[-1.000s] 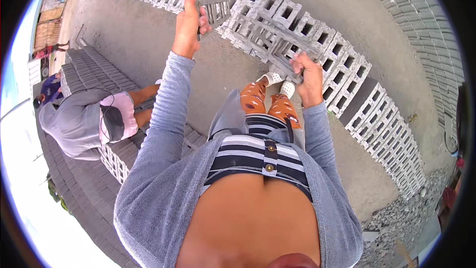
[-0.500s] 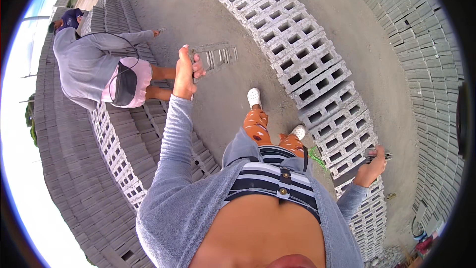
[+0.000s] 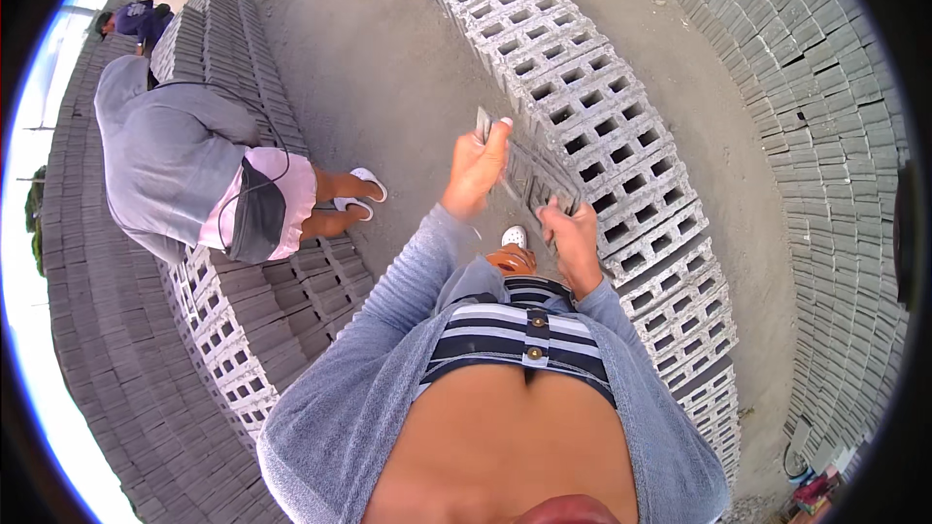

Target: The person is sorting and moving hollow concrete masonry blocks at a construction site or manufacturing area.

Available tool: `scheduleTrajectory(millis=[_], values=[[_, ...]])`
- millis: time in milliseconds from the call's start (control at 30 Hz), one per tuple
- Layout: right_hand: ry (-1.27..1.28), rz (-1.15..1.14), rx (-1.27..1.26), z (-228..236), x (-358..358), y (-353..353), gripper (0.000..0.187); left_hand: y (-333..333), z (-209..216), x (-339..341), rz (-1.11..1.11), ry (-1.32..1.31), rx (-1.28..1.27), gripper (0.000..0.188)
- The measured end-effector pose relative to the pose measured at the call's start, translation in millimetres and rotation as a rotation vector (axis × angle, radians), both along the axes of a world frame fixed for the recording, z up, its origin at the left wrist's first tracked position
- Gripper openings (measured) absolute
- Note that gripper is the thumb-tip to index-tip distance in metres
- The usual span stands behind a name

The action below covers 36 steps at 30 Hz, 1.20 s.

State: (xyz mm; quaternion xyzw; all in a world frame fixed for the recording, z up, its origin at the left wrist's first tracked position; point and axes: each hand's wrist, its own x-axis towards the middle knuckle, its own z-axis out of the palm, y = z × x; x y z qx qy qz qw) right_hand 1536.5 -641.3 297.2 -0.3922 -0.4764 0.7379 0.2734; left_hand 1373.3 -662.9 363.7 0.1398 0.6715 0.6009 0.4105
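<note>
Held out in front of my waist, my left hand (image 3: 478, 170) is closed around the end of a grey slatted frame (image 3: 539, 163). My right hand (image 3: 571, 238) is closed at the frame's other end. It grips a thin grey piece (image 3: 575, 198), which overlaps the frame so that its full shape cannot be made out. Both hands are above the ground, beside a long row of hollow concrete blocks (image 3: 604, 126).
A co-worker in a grey top (image 3: 180, 155) bends over stacked blocks (image 3: 291, 301) at my left; another person (image 3: 136, 21) is farther off. A high block wall (image 3: 825, 126) curves along the right. Bare grey ground (image 3: 379, 49) runs between the rows.
My hands were far apart and have come together before my waist. The left swung right and down with the frame; the right moved in from the block row. The co-worker's arm has drawn in.
</note>
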Motion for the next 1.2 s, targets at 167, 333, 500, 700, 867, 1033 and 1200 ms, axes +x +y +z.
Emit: scheduleTrajectory(millis=[167,333,500,700,867,1033,1200], values=[[0.170,0.136,-0.390,-4.7,-104.0,35.3,0.007,-42.9,5.1,-122.6,0.328,0.096,-0.040,0.040],[0.009,0.373,-0.314,21.8,-204.9,29.5,0.008,-55.6,8.7,-178.3,0.411,0.061,-0.102,0.042],[0.028,0.603,-0.341,33.2,-288.4,51.0,0.012,-28.9,-3.8,-238.8,0.467,-0.099,-0.138,0.045],[0.086,0.533,-0.375,14.4,-373.2,105.1,0.017,31.9,-24.3,-312.4,0.337,-0.222,-0.141,0.056],[0.023,0.568,-0.441,36.0,-450.2,154.8,0.038,75.0,-25.6,-384.9,0.308,-0.204,-0.217,0.055],[0.042,0.552,-0.531,43.5,-541.1,197.8,0.027,117.8,-3.2,-462.1,0.292,-0.063,-0.249,0.056],[0.039,0.638,-0.473,57.0,-638.3,231.7,0.025,153.8,-7.3,-560.5,0.257,-0.001,-0.268,0.061]])
